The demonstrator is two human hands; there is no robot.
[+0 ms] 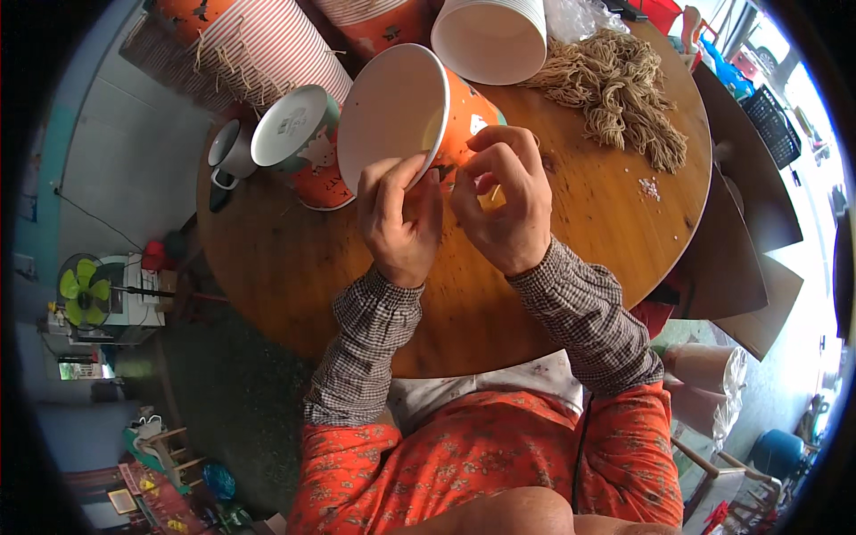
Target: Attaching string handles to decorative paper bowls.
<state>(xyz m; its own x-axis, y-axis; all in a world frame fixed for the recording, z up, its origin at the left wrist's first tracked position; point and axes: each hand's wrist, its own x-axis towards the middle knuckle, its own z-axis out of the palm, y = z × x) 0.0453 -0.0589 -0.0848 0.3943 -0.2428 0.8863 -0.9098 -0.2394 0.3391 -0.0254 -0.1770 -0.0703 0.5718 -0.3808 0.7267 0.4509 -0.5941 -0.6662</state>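
Between both hands [450, 209], orange paper bucket [410, 116] tilted

Probably a home workshop: round wooden table [571, 232], stacked paper buckets [259, 53], cord bundles [615, 80], fan [85, 290].

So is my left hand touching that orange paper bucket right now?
Touching. The head view shows the left hand with its fingers curled over the white rim of the orange paper bucket, with no gap between them.
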